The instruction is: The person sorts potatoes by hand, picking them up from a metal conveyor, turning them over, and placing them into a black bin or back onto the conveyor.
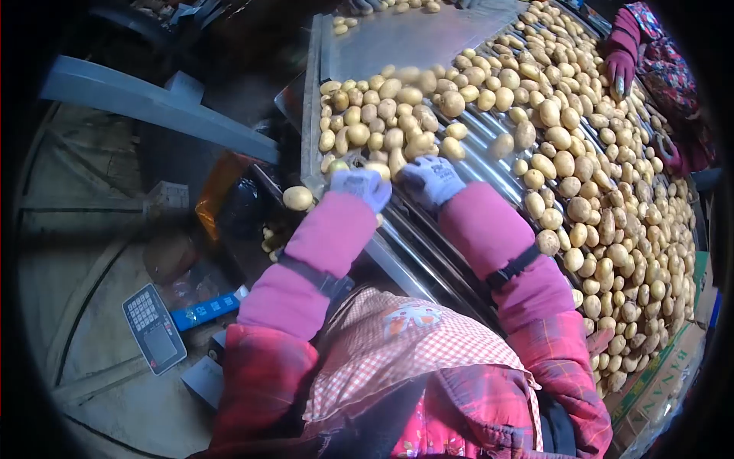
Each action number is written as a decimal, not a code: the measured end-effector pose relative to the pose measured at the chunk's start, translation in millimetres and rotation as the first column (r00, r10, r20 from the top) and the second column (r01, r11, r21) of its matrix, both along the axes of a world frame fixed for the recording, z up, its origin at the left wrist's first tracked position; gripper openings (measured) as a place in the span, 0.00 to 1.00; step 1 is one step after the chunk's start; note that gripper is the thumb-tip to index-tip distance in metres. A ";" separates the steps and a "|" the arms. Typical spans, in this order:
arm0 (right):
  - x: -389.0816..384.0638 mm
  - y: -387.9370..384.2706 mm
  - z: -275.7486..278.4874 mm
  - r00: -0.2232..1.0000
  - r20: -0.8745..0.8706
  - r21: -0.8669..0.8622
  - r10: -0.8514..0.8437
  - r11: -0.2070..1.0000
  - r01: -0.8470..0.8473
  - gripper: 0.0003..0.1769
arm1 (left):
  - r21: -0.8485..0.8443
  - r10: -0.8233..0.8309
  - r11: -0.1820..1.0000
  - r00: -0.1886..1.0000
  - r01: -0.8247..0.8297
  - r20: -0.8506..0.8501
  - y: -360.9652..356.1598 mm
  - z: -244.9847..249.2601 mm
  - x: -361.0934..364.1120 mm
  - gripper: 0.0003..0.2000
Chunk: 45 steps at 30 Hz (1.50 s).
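Note:
My left hand (pixel 362 187), in a white and purple work glove, is curled at the near edge of a layer of potatoes (pixel 375 117) on a metal sorting table. Its fingers close against a pale potato (pixel 378 170). Beside it, my right hand (pixel 433 181), gloved the same way, bends its fingers downward over the metal rollers (pixel 417 241); whatever lies under them is hidden. Just left of my left hand a single potato (pixel 298 198) appears beyond the table's side rim, above a dark gap.
Potatoes cover the rollers (pixel 596 199) to the right. Across them, a co-worker's gloved hand (pixel 620 70) touches potatoes. A grey metal beam (pixel 164 107) juts in at upper left. Low on the left are a scale keypad (pixel 154 329) and a blue box (pixel 205 311). A banana carton (pixel 661 375) stands lower right.

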State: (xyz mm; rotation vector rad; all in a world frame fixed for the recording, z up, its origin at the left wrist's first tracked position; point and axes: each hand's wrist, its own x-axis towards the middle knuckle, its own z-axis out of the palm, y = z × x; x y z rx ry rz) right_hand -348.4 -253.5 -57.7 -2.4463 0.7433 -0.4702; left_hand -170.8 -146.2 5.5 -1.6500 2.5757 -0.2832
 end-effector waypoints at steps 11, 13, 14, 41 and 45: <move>-94.5 -69.0 10.5 0.874 0.094 0.185 -0.477 0.871 0.455 0.18 | 0.495 0.249 0.865 0.785 0.084 -0.567 -4.3 -16.8 -73.8 0.12; -82.5 -59.5 29.6 0.925 -0.031 -0.107 -0.379 0.921 0.374 0.20 | 0.404 0.172 0.899 0.715 0.167 -0.677 -15.3 -28.7 -101.8 0.15; -76.5 -59.2 22.2 0.960 -0.049 -0.203 -0.274 0.944 0.259 0.21 | 0.482 0.238 0.866 0.738 0.134 -0.632 -17.8 -32.0 -108.6 0.15; -3.5 -120.3 42.9 0.769 -0.356 0.029 -0.531 0.816 0.577 0.38 | 0.525 0.420 0.846 0.488 0.095 -0.765 -32.5 -60.2 -92.5 0.15; -33.7 -144.8 -14.0 0.756 0.118 0.745 -0.644 0.561 0.361 0.34 | 0.701 0.750 0.618 0.000 0.357 -0.661 -34.3 -57.0 -87.6 0.22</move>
